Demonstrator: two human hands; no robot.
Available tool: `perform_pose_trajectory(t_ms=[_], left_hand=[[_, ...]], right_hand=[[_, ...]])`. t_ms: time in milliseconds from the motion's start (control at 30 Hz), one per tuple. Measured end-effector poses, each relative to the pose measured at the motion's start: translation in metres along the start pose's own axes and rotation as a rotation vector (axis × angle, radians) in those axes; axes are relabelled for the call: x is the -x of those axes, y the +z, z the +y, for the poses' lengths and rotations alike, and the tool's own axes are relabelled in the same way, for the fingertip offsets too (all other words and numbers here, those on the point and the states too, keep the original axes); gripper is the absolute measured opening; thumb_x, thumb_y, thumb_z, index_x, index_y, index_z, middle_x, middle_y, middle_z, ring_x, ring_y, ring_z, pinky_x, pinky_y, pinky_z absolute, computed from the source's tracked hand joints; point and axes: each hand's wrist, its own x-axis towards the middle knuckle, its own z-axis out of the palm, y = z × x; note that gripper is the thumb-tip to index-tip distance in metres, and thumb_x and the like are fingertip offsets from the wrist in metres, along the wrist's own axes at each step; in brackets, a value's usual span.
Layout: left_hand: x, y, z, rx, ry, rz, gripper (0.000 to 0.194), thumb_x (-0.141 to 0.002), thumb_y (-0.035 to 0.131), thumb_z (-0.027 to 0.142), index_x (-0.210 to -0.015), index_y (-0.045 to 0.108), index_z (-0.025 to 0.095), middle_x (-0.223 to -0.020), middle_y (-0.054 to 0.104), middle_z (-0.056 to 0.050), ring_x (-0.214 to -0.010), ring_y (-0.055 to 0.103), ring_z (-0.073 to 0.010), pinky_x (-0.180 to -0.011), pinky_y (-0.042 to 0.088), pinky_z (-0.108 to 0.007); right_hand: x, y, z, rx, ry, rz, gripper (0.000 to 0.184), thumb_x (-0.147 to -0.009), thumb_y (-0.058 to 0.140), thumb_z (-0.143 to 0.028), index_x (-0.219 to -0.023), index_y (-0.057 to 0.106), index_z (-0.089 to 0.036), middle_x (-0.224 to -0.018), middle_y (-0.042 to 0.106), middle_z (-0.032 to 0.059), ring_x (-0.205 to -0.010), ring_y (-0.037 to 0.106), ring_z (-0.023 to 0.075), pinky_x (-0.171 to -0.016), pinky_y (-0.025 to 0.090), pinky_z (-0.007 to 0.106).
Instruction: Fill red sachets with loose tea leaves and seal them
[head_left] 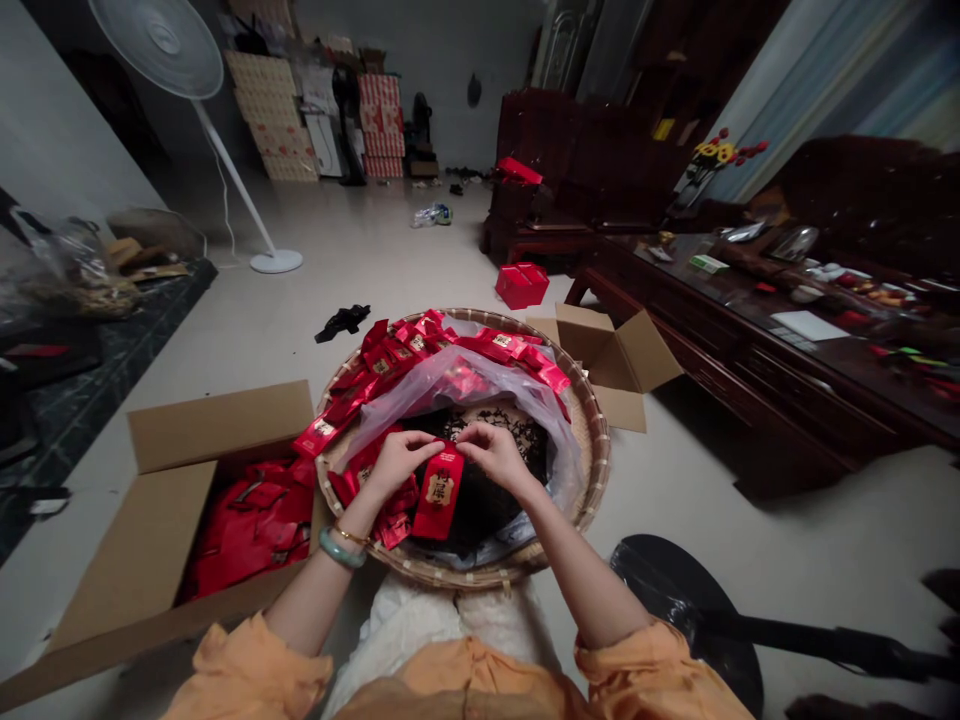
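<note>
Between my two hands hangs a red foil packet [437,495] with a gold label and dark characters. My left hand [403,462] pinches its upper left corner, and my right hand [493,455] pinches the upper right. Below them lies a dark heap of what looks like loose tea leaves [517,430], inside a clear plastic bag [551,400] with its mouth spread wide. The bag sits in a round woven bamboo basket [596,460] on my lap. More red packets [405,350] lie along the basket's far rim, and others are bunched beside my left hand.
An open cardboard box [165,520] full of red packets stands at left; another open box [637,350] is beyond the basket at right. A red bag [523,285] sits on the floor. A white fan [276,260], a black round base [675,590] and a dark wooden table [720,340] stand around.
</note>
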Motion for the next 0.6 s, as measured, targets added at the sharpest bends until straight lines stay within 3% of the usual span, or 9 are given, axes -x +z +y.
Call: perform_pose_trajectory(t_ms=[100,200,300,400,467,600], left_hand=[[0.0,0.004,-0.001,0.02,-0.048,-0.005,0.018,-0.062,0.072,0.03,-0.066,0.069,0.012,-0.064,0.067,-0.002,-0.06,0.058,-0.0142,-0.061,0.044,-0.024],[0.001,0.012,-0.005,0.064,-0.048,-0.005,0.017,-0.061,0.073,0.028,-0.062,0.067,0.013,-0.06,0.065,-0.001,-0.059,0.057,-0.0129,-0.059,0.043,-0.022],[0.008,0.022,-0.015,0.275,-0.143,-0.034,0.025,-0.064,0.073,0.034,-0.072,0.064,0.013,-0.062,0.064,0.0,-0.057,0.058,-0.0117,-0.056,0.044,-0.021],[0.021,0.03,-0.027,0.541,-0.33,-0.295,0.042,-0.069,0.07,0.041,-0.099,0.057,0.014,-0.079,0.067,-0.005,-0.061,0.064,-0.0153,-0.059,0.05,-0.026],[0.029,0.033,-0.034,0.622,-0.422,-0.444,0.048,-0.07,0.071,0.039,-0.106,0.052,0.014,-0.091,0.068,-0.011,-0.066,0.067,-0.0204,-0.062,0.053,-0.032],[0.033,0.037,-0.044,0.667,-0.475,-0.459,0.042,-0.073,0.07,0.034,-0.103,0.051,0.012,-0.096,0.068,-0.017,-0.066,0.068,-0.0222,-0.06,0.055,-0.033]], right_hand=[[-0.001,-0.001,0.0,0.014,0.064,-0.057,0.027,-0.072,0.064,-0.03,-0.093,0.066,-0.014,-0.068,0.063,-0.0001,-0.059,0.053,0.0107,-0.056,0.04,0.021],[0.0,-0.001,-0.001,0.063,0.084,-0.163,0.022,-0.071,0.066,-0.034,-0.078,0.069,-0.013,-0.064,0.062,-0.0002,-0.057,0.051,0.0104,-0.054,0.037,0.021],[0.0,0.0,0.003,0.047,0.105,-0.18,0.023,-0.071,0.066,-0.036,-0.066,0.067,-0.013,-0.057,0.059,-0.0015,-0.052,0.048,0.0092,-0.051,0.034,0.02],[0.001,0.001,0.012,0.064,0.123,-0.124,0.023,-0.07,0.066,-0.035,-0.063,0.067,-0.013,-0.053,0.056,-0.003,-0.05,0.045,0.008,-0.048,0.032,0.019],[0.002,0.002,0.019,0.085,0.133,-0.109,0.022,-0.07,0.066,-0.034,-0.062,0.067,-0.014,-0.05,0.054,-0.0037,-0.048,0.043,0.0074,-0.047,0.031,0.019],[0.002,-0.001,0.033,0.157,0.143,-0.063,0.025,-0.075,0.061,-0.037,-0.07,0.069,-0.014,-0.058,0.062,-0.0008,-0.053,0.05,0.0105,-0.051,0.036,0.021]])
